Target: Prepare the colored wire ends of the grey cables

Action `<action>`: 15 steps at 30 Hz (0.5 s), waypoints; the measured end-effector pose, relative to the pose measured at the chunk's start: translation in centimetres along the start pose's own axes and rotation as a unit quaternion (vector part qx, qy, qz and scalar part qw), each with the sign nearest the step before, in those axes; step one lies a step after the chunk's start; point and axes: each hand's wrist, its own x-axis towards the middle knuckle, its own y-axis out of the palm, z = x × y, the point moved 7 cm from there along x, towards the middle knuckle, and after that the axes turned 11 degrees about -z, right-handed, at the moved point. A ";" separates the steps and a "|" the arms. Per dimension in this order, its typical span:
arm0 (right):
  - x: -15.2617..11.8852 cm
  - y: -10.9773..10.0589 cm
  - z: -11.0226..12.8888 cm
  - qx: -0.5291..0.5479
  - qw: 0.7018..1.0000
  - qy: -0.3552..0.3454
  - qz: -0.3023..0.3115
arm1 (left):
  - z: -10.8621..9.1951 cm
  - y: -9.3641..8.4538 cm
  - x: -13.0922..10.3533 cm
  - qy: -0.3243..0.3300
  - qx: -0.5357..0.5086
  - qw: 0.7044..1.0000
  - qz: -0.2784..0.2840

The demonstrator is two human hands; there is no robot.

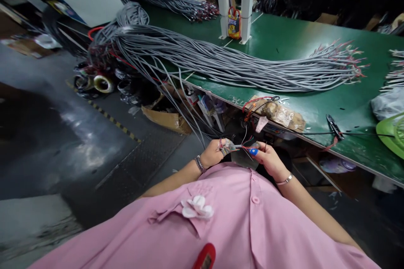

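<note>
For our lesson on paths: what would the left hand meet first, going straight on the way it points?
Likely the coloured wires between it and the right hand; depth is unclear.

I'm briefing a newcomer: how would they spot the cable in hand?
Find the green table, then the left hand and right hand at its near side. The grey cable end is between them. Unlike the bundle on the table, it is held, its thin coloured wires fanned out.
</note>
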 end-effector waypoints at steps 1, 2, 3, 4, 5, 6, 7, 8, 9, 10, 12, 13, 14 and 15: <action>0.0 0.0 -0.1 -0.002 1.000 -0.001 0.002 | -0.1 0.0 0.0 0.000 0.001 1.000 0.000; 0.1 -0.1 -0.2 -0.003 1.000 -0.002 0.003 | -0.2 -0.1 -0.1 0.000 0.001 1.000 0.000; 0.1 -0.1 -0.3 -0.003 1.000 -0.005 0.004 | -0.3 -0.1 -0.1 0.001 0.000 1.000 0.000; 0.2 -0.3 -0.4 -0.004 1.000 -0.007 0.005 | -0.4 -0.1 -0.2 0.002 -0.002 1.000 0.000; 0.3 -0.4 -0.4 -0.005 1.000 -0.010 0.005 | -0.4 -0.1 -0.2 0.004 -0.003 1.000 0.001; 0.4 -0.5 -0.5 -0.006 1.000 -0.012 0.004 | -0.4 -0.1 -0.2 0.006 -0.004 1.000 0.002; 0.4 -0.7 -0.5 -0.008 1.000 -0.015 0.004 | -0.3 -0.1 -0.2 0.007 -0.004 1.000 0.003; 0.5 -0.8 -0.5 -0.011 1.000 -0.017 0.002 | -0.2 0.0 -0.2 0.006 -0.003 1.000 0.005; 0.6 -0.9 -0.5 -0.013 1.000 -0.018 -0.001 | 0.0 0.0 -0.3 0.002 -0.003 1.000 0.010; 0.6 -1.1 -0.5 -0.014 1.000 -0.020 -0.003 | 0.3 0.1 -0.3 -0.005 -0.004 1.000 0.016; 0.7 -1.2 -0.6 -0.015 1.000 -0.023 -0.006 | 0.9 0.3 -0.3 -0.026 -0.010 0.999 0.030; 0.7 -1.3 -0.6 -0.014 1.000 -0.024 -0.005 | 1.0 0.3 -0.3 -0.035 -0.012 0.999 0.036; 0.7 -1.3 -0.6 -0.012 1.000 -0.024 -0.002 | 1.1 0.3 -0.3 -0.039 -0.013 0.998 0.040; 0.7 -1.3 -0.7 -0.009 1.000 -0.023 0.002 | 1.0 0.3 -0.3 -0.038 -0.013 0.998 0.042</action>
